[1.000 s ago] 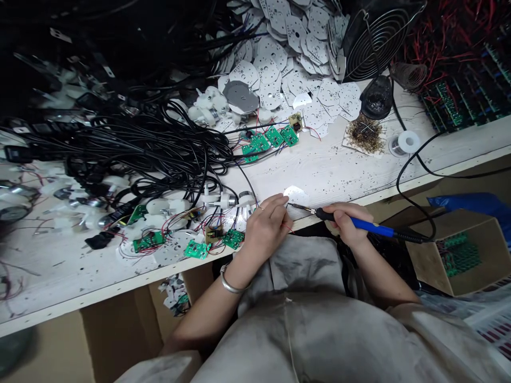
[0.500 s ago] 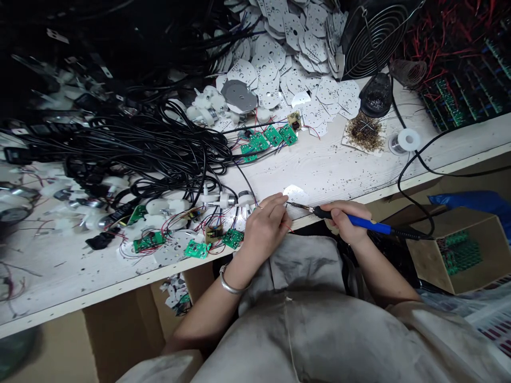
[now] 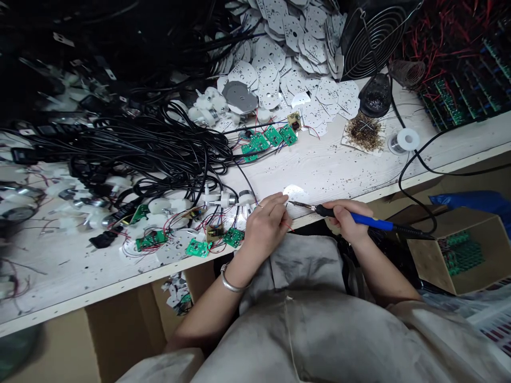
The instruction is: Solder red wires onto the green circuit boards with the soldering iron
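The right hand (image 3: 348,219) has its grip round the soldering iron (image 3: 373,222), left hand (image 3: 265,224) bunched beside its tip (image 3: 294,204), contents I can't tell—steady, keep skin clear!

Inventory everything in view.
Soldering iron: one, blue and black, right of centre
Bench: one, white, across the middle
Cables: many, black, heaped left
Plates: many, white, piled at back
Disc: one, grey, among the plates
Loose circuit boards: several, green, front edge and mid-bench
Wire spool: one, white and silver, right
Pad: one, brown-speckled, left of the spool
Grille: one, dark, back right
Wired boards: many, green and red, far right
Cardboard box: one, brown, lower right
Left hand: one, bare, at the bench edge
Right hand: one, bare, around the iron
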A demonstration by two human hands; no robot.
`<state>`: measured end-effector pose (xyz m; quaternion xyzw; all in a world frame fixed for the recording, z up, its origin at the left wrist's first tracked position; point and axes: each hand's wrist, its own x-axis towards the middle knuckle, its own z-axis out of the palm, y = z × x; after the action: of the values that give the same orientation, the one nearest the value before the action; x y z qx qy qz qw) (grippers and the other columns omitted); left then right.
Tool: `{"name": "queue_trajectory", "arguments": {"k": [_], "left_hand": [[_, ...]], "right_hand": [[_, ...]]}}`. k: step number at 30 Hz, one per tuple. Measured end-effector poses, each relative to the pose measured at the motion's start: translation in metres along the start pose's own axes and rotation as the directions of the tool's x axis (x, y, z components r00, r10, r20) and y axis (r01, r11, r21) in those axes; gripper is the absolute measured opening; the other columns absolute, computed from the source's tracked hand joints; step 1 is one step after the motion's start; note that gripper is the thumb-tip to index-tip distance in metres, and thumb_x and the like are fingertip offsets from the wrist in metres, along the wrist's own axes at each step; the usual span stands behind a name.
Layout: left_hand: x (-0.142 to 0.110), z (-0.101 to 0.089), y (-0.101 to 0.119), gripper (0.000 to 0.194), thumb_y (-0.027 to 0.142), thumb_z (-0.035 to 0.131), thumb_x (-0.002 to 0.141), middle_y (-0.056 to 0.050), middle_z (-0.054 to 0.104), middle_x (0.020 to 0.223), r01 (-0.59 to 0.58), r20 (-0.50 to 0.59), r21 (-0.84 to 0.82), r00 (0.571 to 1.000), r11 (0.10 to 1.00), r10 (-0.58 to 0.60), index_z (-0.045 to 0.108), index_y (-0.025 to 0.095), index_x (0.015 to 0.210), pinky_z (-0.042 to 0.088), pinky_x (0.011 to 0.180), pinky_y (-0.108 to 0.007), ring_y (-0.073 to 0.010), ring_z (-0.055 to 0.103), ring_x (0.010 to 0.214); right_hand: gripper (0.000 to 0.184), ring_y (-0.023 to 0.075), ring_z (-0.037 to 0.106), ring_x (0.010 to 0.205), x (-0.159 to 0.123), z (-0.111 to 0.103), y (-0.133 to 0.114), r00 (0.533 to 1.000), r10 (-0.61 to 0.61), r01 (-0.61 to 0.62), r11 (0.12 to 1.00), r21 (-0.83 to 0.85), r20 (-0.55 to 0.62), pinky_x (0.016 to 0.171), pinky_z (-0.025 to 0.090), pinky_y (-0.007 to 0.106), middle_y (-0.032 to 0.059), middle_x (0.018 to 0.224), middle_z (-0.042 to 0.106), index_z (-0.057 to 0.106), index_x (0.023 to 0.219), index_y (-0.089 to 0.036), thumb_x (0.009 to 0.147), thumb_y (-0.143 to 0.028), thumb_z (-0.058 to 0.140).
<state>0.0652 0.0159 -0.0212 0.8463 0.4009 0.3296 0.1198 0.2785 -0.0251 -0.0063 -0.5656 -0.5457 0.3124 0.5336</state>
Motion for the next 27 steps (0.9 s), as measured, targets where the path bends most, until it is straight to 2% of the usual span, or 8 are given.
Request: {"name": "queue_trajectory", "arguments": {"k": [4, 7, 9, 12, 15, 17, 22, 27], "left_hand": [[-0.001, 0.000, -0.001, 0.014, 0.006, 0.056, 0.082, -0.008, 0.074, 0.107, 0.033, 0.034, -0.032, 0.999, 0.999, -0.032, 0.063, 0.018, 0.083, 0.061, 0.092, -0.040, -0.0227, 0.070, 0.108], [-0.001, 0.001, -0.001, 0.014, 0.006, 0.056, 0.081, -0.008, 0.075, 0.105, 0.038, 0.025, -0.026, 0.999, 0.999, -0.037, 0.062, 0.018, 0.080, 0.061, 0.091, -0.040, -0.0228, 0.071, 0.106], [0.000, 0.001, -0.001, 0.013, 0.006, 0.056, 0.082, -0.008, 0.075, 0.105, 0.038, 0.034, -0.015, 0.999, 0.999, -0.037, 0.062, 0.018, 0.080, 0.062, 0.091, -0.040, -0.0230, 0.071, 0.106], [0.002, -0.001, 0.000, 0.012, 0.007, 0.055, 0.085, -0.009, 0.074, 0.107, 0.031, 0.076, -0.009, 0.997, 0.999, -0.030, 0.062, 0.017, 0.083, 0.061, 0.092, -0.040, -0.0238, 0.070, 0.108], [0.002, -0.013, 0.004, 0.011, 0.010, 0.056, 0.089, -0.012, 0.072, 0.113, -0.012, 0.116, -0.021, 0.993, 1.000, 0.015, 0.063, 0.015, 0.095, 0.060, 0.096, -0.043, -0.0261, 0.067, 0.116], [0.001, -0.027, 0.006, 0.017, 0.012, 0.057, 0.091, -0.014, 0.070, 0.121, -0.040, 0.144, -0.043, 0.989, 0.998, 0.045, 0.062, 0.015, 0.108, 0.058, 0.100, -0.046, -0.0277, 0.062, 0.124], [-0.004, -0.057, 0.006, 0.029, 0.015, 0.061, 0.093, -0.008, 0.071, 0.121, -0.197, 0.232, -0.039, 0.952, 0.980, 0.200, 0.060, 0.021, 0.122, 0.055, 0.105, -0.049, -0.0258, 0.063, 0.122], [-0.002, -0.051, 0.004, 0.020, 0.014, 0.058, 0.095, -0.003, 0.074, 0.102, -0.288, 0.223, -0.064, 0.929, 0.955, 0.296, 0.064, 0.023, 0.112, 0.054, 0.105, -0.045, -0.0183, 0.068, 0.104]], "right_hand": [[0.026, 0.0094, 0.040, 0.028, -0.004, 0.004, 0.006, 0.979, 0.063, -0.031, 0.985, 0.170, -0.192, 0.029, 0.031, 0.023, -0.0061, 0.041, 0.053, 0.076, 0.082, -0.022, 0.091, -0.040, 0.059], [0.028, 0.0120, 0.052, 0.034, -0.008, 0.009, 0.006, 0.953, 0.055, 0.006, 0.980, 0.200, -0.299, 0.034, 0.043, 0.024, -0.0048, 0.049, 0.059, 0.072, 0.094, -0.022, 0.094, -0.044, 0.056], [0.027, 0.0165, 0.070, 0.058, -0.009, 0.014, 0.003, 0.978, -0.004, 0.028, 0.993, 0.114, -0.207, 0.056, 0.060, 0.031, -0.0002, 0.072, 0.072, 0.066, 0.115, -0.024, 0.095, -0.039, 0.058], [0.040, 0.0208, 0.073, 0.098, -0.008, 0.022, 0.001, 0.984, -0.175, 0.176, 0.981, -0.085, 0.019, 0.089, 0.062, 0.039, 0.0060, 0.107, 0.075, 0.054, 0.135, -0.027, 0.095, -0.027, 0.060], [0.046, 0.0215, 0.072, 0.102, -0.004, 0.028, 0.004, 0.920, -0.360, 0.389, 0.885, -0.257, 0.154, 0.088, 0.062, 0.038, 0.0087, 0.110, 0.074, 0.049, 0.139, -0.025, 0.095, -0.020, 0.058], [0.049, 0.0217, 0.072, 0.099, -0.003, 0.030, 0.008, 0.893, -0.404, 0.448, 0.835, -0.319, 0.196, 0.084, 0.063, 0.037, 0.0095, 0.108, 0.074, 0.045, 0.143, -0.024, 0.095, -0.019, 0.056], [0.056, 0.0214, 0.072, 0.098, -0.003, 0.029, 0.013, 0.872, -0.442, 0.488, 0.802, -0.343, 0.209, 0.083, 0.063, 0.035, 0.0097, 0.107, 0.074, 0.039, 0.147, -0.023, 0.095, -0.019, 0.057], [0.056, 0.0224, 0.072, 0.099, -0.004, 0.030, 0.015, 0.867, -0.459, 0.498, 0.798, -0.339, 0.195, 0.083, 0.062, 0.036, 0.0096, 0.109, 0.074, 0.039, 0.148, -0.023, 0.095, -0.019, 0.056]]}}
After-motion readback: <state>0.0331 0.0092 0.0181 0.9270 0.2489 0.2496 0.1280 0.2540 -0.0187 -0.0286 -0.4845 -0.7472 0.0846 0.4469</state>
